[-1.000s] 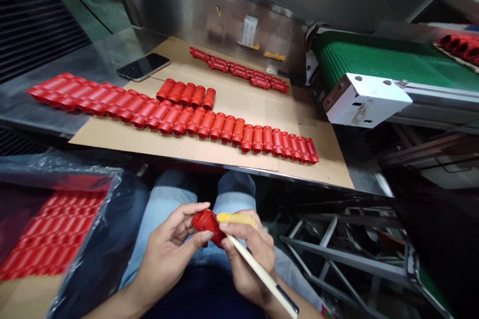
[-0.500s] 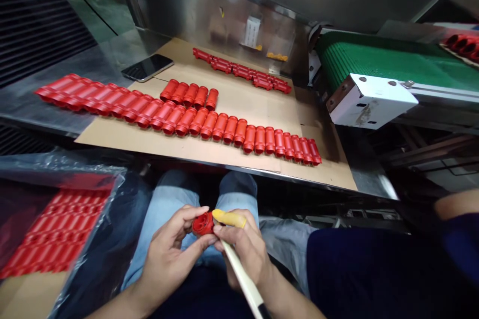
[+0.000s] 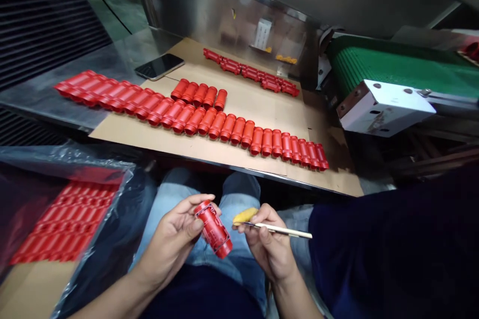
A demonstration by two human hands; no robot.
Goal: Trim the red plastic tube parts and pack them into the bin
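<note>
Above our thighs we hold our left hand curled, thumb and fingers gripping, with our left forearm slanting up from the lower left. Our right hand, near it but apart, pinches between thumb and fingers, our right forearm rising from the lower right.

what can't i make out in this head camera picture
Head view:
Markings on the red part in the left hand: too small to read.
Its far side: turned away from camera.
White label: print too small.
Red pieces at far right: blurred, cut by the right edge.
Plastic-lined box: cut by the left edge.
</note>
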